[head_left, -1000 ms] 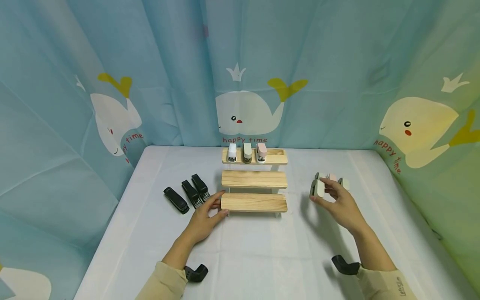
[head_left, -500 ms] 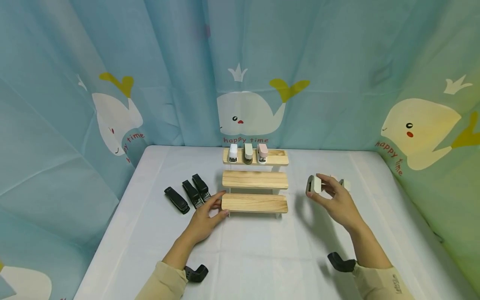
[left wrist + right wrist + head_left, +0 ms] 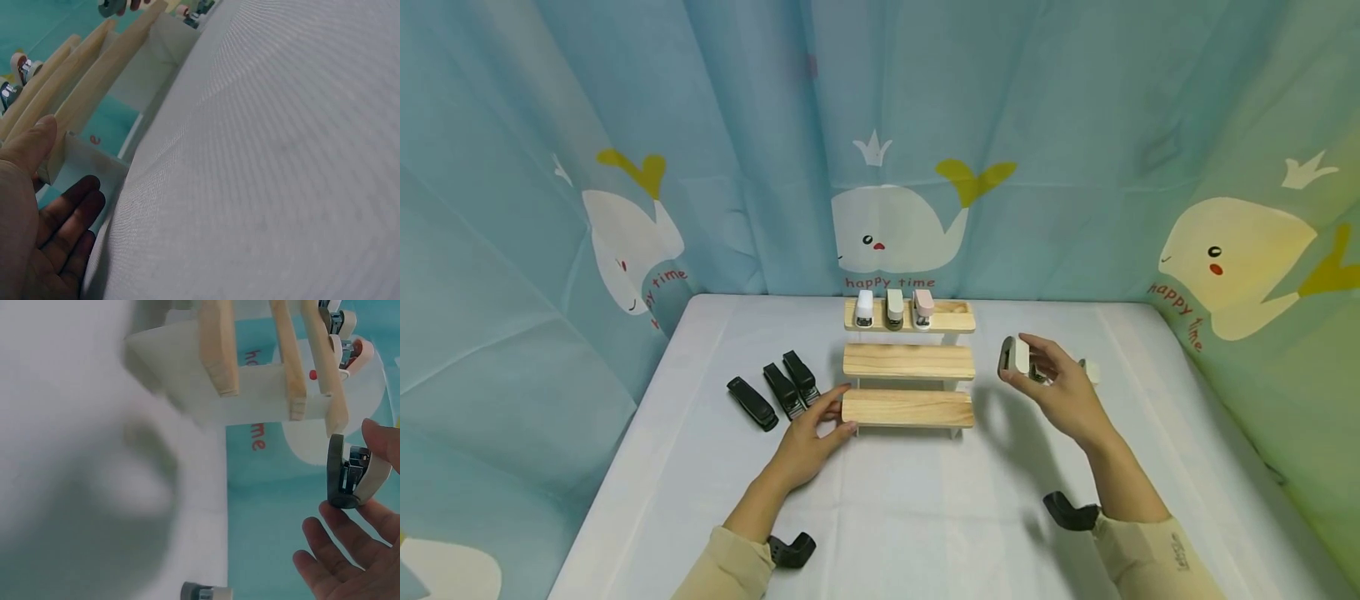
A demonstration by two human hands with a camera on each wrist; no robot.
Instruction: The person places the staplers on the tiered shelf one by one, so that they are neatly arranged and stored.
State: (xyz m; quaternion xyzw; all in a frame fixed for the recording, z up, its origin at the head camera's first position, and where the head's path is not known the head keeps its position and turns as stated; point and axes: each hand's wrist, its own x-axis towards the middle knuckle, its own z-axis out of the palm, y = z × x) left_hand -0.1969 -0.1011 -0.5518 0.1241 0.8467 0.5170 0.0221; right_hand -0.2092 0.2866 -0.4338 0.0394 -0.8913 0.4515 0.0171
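Note:
My right hand [image 3: 1063, 387] pinches a small pale stapler [image 3: 1017, 357] with a grey base, raised above the table right of a three-tier wooden display stand [image 3: 908, 408]. In the right wrist view, thumb and fingers hold this stapler [image 3: 353, 472] at its side and end. My left hand [image 3: 808, 442] grips the left end of the lowest board, thumb at the front edge and index finger behind it; the other fingers hang loosely below. On the top board stand a white stapler [image 3: 865, 308], a pale green stapler [image 3: 894, 308] and a pink stapler [image 3: 922, 308].
Left of the stand lie three black staplers [image 3: 782, 390], close to my left hand. Another pale stapler [image 3: 1090, 372] lies on the white-covered table [image 3: 895, 517] behind my right hand. A blue curtain [image 3: 760, 125] with whale prints hangs behind the table.
My right hand has carried the pale stapler leftward and slightly up, closer to the stand. My left hand stays at the lowest board's end.

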